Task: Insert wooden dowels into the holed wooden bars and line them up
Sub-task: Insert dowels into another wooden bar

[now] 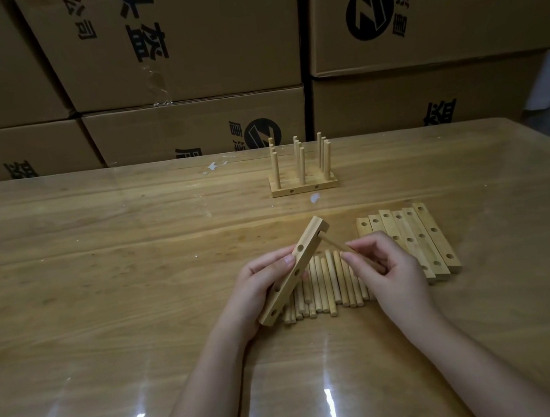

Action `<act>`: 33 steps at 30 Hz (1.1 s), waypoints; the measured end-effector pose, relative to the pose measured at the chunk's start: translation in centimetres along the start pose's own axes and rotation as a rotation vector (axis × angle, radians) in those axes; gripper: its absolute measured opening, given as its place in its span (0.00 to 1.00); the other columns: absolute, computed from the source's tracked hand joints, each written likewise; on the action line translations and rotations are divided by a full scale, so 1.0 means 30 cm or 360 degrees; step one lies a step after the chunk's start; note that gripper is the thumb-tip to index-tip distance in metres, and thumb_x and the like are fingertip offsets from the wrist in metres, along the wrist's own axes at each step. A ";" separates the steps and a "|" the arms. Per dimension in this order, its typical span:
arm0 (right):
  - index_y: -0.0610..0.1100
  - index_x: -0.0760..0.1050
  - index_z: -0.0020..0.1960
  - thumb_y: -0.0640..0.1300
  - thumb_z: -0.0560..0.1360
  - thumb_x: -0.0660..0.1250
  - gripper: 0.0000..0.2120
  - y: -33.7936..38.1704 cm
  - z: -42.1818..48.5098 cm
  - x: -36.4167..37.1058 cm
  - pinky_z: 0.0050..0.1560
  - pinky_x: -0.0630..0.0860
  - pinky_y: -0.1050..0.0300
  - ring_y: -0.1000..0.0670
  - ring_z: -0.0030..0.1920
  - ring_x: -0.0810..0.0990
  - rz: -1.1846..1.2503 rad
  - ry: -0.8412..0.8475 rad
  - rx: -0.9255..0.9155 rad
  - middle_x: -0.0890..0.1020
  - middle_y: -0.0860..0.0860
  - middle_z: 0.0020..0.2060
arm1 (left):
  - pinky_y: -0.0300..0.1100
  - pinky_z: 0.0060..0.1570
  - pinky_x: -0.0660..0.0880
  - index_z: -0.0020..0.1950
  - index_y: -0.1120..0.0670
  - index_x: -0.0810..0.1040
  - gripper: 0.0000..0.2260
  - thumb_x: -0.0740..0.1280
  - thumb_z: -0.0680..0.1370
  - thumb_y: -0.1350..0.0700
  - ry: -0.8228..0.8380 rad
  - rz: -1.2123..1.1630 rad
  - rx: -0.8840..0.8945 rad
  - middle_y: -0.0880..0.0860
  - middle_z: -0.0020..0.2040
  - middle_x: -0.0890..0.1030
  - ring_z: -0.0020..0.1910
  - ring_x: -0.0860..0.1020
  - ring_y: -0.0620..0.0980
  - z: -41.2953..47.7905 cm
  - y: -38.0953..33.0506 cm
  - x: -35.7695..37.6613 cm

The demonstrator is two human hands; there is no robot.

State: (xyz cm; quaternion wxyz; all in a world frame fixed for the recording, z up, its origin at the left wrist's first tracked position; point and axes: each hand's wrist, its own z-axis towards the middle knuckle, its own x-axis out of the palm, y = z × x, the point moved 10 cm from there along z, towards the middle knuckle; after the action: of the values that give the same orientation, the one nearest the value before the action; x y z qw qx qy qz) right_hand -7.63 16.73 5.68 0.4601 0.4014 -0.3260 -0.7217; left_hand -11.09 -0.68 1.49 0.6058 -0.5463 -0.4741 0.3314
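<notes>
My left hand (259,289) grips a holed wooden bar (301,256), held tilted above the table with its far end raised. My right hand (381,264) pinches a wooden dowel (336,245) whose tip sits at a hole near the bar's upper end. Below both hands lies a row of loose dowels (327,284). To the right, several empty holed bars (420,236) lie side by side. Further back stand finished bars with upright dowels (302,171), lined up together.
The wooden table (101,262) has a glossy cover with light glare near the front edge. Stacked cardboard boxes (180,47) form a wall behind the table. Small white scraps (212,167) lie on the far tabletop.
</notes>
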 end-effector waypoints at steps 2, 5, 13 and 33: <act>0.56 0.76 0.46 0.45 0.72 0.69 0.06 0.011 0.001 -0.012 0.41 0.74 0.70 0.61 0.43 0.79 -0.0080 -0.0029 -0.0061 0.80 0.61 0.40 | 0.36 0.38 0.77 0.53 0.48 0.85 0.13 0.70 0.70 0.51 -0.0007 0.0012 -0.0008 0.53 0.41 0.85 0.40 0.83 0.46 -0.001 0.002 -0.001; 0.53 0.77 0.48 0.44 0.72 0.69 0.06 0.025 -0.002 -0.026 0.40 0.74 0.72 0.62 0.44 0.79 -0.0166 -0.0092 -0.0123 0.80 0.61 0.39 | 0.37 0.39 0.78 0.54 0.47 0.84 0.14 0.70 0.70 0.50 -0.0008 0.0039 -0.0009 0.54 0.42 0.85 0.42 0.83 0.47 -0.001 0.004 -0.004; 0.48 0.79 0.50 0.43 0.72 0.70 0.07 0.051 -0.010 -0.040 0.38 0.74 0.71 0.60 0.43 0.79 -0.0405 -0.0181 -0.0242 0.79 0.61 0.40 | 0.35 0.44 0.77 0.54 0.46 0.84 0.13 0.72 0.70 0.52 0.0001 0.0040 0.0054 0.52 0.50 0.85 0.48 0.83 0.46 -0.003 -0.004 0.008; 0.55 0.75 0.46 0.50 0.75 0.63 0.02 -0.009 -0.013 0.001 0.26 0.68 0.62 0.56 0.29 0.74 -0.0337 -0.0014 -0.0031 0.76 0.54 0.28 | 0.32 0.47 0.76 0.56 0.43 0.83 0.15 0.73 0.70 0.47 -0.0001 0.0220 0.0102 0.48 0.54 0.84 0.52 0.82 0.44 0.009 -0.001 0.005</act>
State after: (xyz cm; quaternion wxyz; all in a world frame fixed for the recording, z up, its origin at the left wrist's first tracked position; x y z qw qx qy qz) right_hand -7.40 16.76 5.27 0.3837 0.4259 -0.2767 -0.7713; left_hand -11.30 -0.46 1.52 0.5984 -0.5580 -0.4246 0.3876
